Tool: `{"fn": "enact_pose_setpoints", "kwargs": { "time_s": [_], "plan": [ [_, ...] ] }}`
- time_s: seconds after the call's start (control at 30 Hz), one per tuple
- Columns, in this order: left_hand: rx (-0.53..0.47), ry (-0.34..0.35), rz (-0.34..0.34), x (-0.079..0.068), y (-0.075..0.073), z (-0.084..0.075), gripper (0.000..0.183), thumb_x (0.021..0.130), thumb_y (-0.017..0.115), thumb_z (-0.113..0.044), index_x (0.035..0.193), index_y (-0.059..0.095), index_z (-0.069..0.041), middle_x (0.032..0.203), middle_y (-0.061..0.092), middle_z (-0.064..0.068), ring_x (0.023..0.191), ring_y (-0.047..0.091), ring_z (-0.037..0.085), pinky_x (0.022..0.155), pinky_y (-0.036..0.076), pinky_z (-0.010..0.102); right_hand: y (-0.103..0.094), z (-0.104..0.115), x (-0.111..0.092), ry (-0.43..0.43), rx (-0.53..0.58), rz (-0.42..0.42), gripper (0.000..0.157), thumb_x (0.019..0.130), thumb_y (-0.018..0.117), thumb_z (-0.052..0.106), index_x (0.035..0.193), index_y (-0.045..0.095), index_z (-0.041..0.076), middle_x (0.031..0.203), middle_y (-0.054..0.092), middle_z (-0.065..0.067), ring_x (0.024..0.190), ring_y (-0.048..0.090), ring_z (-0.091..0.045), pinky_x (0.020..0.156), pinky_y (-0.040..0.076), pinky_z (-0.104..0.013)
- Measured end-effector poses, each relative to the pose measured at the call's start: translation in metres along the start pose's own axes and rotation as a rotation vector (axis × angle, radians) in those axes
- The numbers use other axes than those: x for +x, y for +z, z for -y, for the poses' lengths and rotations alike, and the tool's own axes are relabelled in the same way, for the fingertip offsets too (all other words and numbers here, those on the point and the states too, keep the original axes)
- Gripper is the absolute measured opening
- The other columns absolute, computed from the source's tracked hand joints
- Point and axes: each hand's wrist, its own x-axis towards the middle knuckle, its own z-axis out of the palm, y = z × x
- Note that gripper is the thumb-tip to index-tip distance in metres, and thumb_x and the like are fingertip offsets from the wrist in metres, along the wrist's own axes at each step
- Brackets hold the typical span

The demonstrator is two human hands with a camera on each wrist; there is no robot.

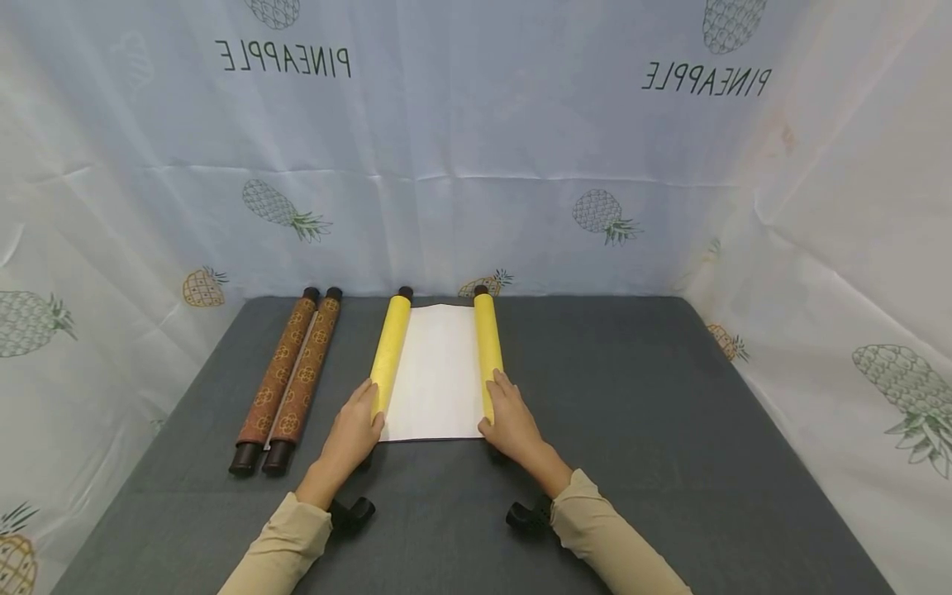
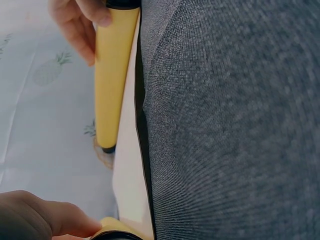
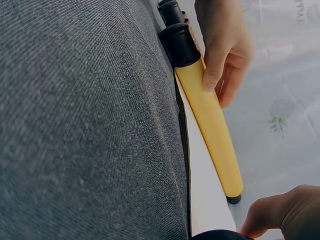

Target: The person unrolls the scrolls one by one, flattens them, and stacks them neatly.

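Observation:
A scroll with yellow rolls lies partly unrolled, a blank white sheet (image 1: pixel 436 372) stretching between its two rolls. My left hand (image 1: pixel 353 426) grips the near part of the left yellow roll (image 1: pixel 390 340), thumb on the inner side and fingers over the outer side. On the right yellow roll (image 1: pixel 487 335), my right hand (image 1: pixel 513 419) holds the near part in the same way. Black knobs cap the roll ends; one black knob (image 3: pixel 181 46) shows large in the right wrist view. In the left wrist view the left thumb (image 2: pixel 70 220) rests against its roll.
To the left lies a second scroll (image 1: pixel 301 380), brown with a gold flower pattern and dark knobs, its two rolls side by side. A dark grey cloth (image 1: pixel 617 397) covers the table. White pineapple-print curtains (image 1: pixel 476 124) close off the back and both sides.

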Motion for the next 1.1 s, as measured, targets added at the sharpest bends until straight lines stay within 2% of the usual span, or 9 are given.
{"fn": "enact_pose_setpoints", "kwargs": {
  "time_s": [0.33, 0.53, 0.7, 0.93, 1.1],
  "plan": [
    [-0.003, -0.035, 0.019, -0.001, -0.004, 0.002, 0.046, 0.085, 0.056, 0.003, 0.130, 0.050, 0.016, 0.136, 0.047, 0.039, 0.119, 0.056, 0.051, 0.091, 0.052, 0.057, 0.000, -0.005, -0.001, 0.013, 0.012, 0.010, 0.055, 0.080, 0.064, 0.003, 0.133, 0.050, -0.007, 0.151, 0.038, -0.026, 0.142, 0.038, -0.040, 0.115, 0.035, -0.052],
    [-0.025, -0.040, 0.017, -0.002, -0.005, 0.006, 0.046, 0.084, 0.053, 0.005, 0.130, 0.051, 0.015, 0.136, 0.046, 0.041, 0.117, 0.056, 0.052, 0.085, 0.053, 0.056, -0.001, -0.007, -0.004, 0.034, 0.022, 0.025, 0.054, 0.082, 0.062, 0.005, 0.134, 0.051, -0.004, 0.152, 0.036, -0.027, 0.140, 0.039, -0.044, 0.108, 0.042, -0.055],
    [-0.028, -0.040, 0.009, -0.003, -0.005, 0.008, 0.046, 0.084, 0.051, 0.006, 0.129, 0.052, 0.015, 0.135, 0.047, 0.040, 0.117, 0.056, 0.052, 0.083, 0.053, 0.056, -0.003, -0.008, -0.004, 0.039, 0.023, 0.023, 0.053, 0.082, 0.061, 0.005, 0.134, 0.051, -0.004, 0.152, 0.035, -0.027, 0.140, 0.038, -0.044, 0.108, 0.042, -0.055],
    [-0.028, -0.058, 0.006, -0.004, -0.008, 0.009, 0.044, 0.086, 0.050, 0.006, 0.129, 0.052, 0.014, 0.136, 0.048, 0.039, 0.118, 0.056, 0.052, 0.087, 0.053, 0.056, -0.004, -0.011, -0.004, 0.011, 0.034, 0.010, 0.053, 0.080, 0.058, -0.001, 0.132, 0.052, -0.007, 0.152, 0.037, -0.027, 0.141, 0.037, -0.043, 0.114, 0.036, -0.055],
    [-0.028, -0.027, -0.036, -0.004, -0.009, 0.010, 0.042, 0.085, 0.051, 0.007, 0.126, 0.056, 0.014, 0.133, 0.051, 0.038, 0.116, 0.058, 0.051, 0.084, 0.054, 0.056, -0.005, -0.013, -0.003, 0.004, 0.056, 0.005, 0.051, 0.081, 0.055, -0.004, 0.132, 0.052, -0.008, 0.152, 0.037, -0.027, 0.144, 0.034, -0.042, 0.116, 0.031, -0.055]
  ]
}}
